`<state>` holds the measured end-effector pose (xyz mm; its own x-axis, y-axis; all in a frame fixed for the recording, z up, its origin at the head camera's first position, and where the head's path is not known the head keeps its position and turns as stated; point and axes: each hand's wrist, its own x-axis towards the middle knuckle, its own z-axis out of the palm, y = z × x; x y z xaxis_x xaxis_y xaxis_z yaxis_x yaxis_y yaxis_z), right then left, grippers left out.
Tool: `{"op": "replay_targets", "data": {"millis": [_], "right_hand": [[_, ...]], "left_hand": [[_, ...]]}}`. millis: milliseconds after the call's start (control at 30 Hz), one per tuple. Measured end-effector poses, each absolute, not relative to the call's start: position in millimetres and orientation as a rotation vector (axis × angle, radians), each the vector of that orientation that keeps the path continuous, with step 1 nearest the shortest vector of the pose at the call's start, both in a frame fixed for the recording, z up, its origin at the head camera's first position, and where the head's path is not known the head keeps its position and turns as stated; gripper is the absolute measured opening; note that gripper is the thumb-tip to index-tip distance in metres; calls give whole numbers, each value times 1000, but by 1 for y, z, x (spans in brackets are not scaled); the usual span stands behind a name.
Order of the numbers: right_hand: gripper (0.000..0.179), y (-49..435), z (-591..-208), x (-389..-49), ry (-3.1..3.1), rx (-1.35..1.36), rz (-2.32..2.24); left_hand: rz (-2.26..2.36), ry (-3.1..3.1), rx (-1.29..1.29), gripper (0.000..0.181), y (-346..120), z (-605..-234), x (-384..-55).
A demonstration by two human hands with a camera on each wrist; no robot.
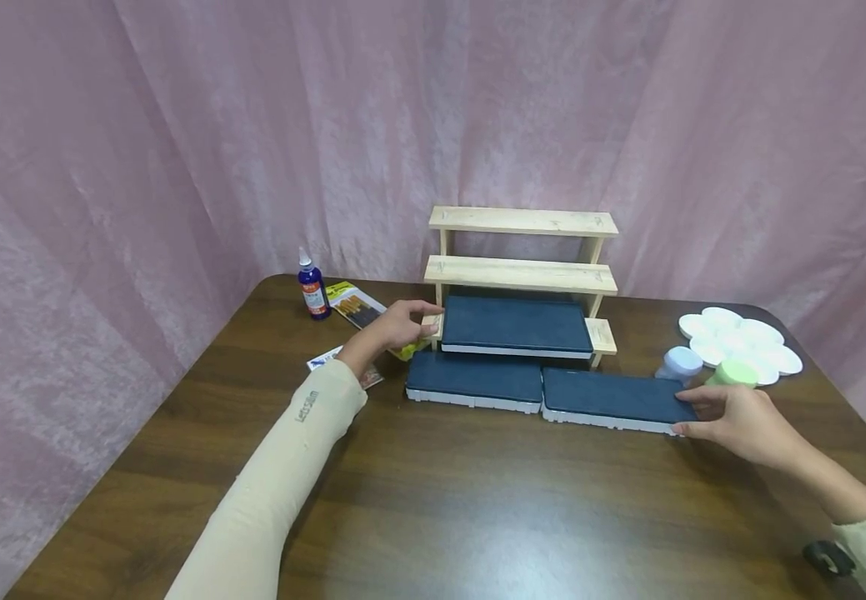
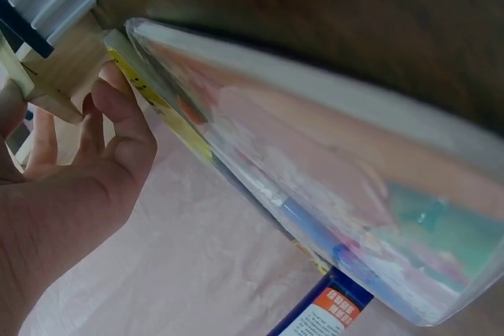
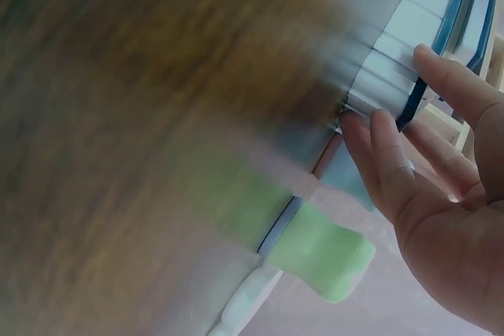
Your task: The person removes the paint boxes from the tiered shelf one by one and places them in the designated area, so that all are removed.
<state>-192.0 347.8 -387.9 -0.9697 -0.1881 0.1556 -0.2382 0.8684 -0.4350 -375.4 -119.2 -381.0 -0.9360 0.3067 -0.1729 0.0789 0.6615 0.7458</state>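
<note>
A three-step pale wooden rack (image 1: 520,274) stands at the back of the table. My left hand (image 1: 400,323) pinches the left end of its lowest step, thumb and fingers on either side of the board (image 2: 57,101) in the left wrist view. On that step lies a flat white box with a dark blue lid (image 1: 515,325). Two similar boxes lie end to end in front, a left one (image 1: 473,377) and a right one (image 1: 613,396). My right hand (image 1: 743,421) grips the right box's outer end, its thumb on the near side.
A blue bottle (image 1: 314,293), a yellow brush packet (image 1: 353,304) and a flat packet (image 1: 369,377) are at the left. Near my right hand stand a light-blue-topped jar (image 1: 680,362) and a green-topped one (image 1: 735,372), beside a white flower-shaped palette (image 1: 719,323). A pink curtain (image 1: 372,125) hangs behind.
</note>
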Motion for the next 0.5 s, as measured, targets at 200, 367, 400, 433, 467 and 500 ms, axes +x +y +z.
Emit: {"op": "replay_targets", "data": {"millis": [200,367,400,433,467,500], "right_hand": [[52,348,-378,-191,-2940,342,703],[44,347,-365,-192,-2915,354,696],[43,347,-362,-193,-2909,355,705],[42,346,-360,-193,-2894,355,711],[41,345,-358,-194,-2877,356,722],[40,344,-356,-195,-2859,363,727]], "left_hand": [[1137,2600,323,42,-119,-379,-375],[1144,2597,305,41,-119,-379,-374],[1146,2598,299,41,-119,-379,-374],[1148,2598,295,41,-119,-379,-374],[1151,2597,291,41,-119,-379,-374],[1153,2598,290,41,-119,-379,-374]]}}
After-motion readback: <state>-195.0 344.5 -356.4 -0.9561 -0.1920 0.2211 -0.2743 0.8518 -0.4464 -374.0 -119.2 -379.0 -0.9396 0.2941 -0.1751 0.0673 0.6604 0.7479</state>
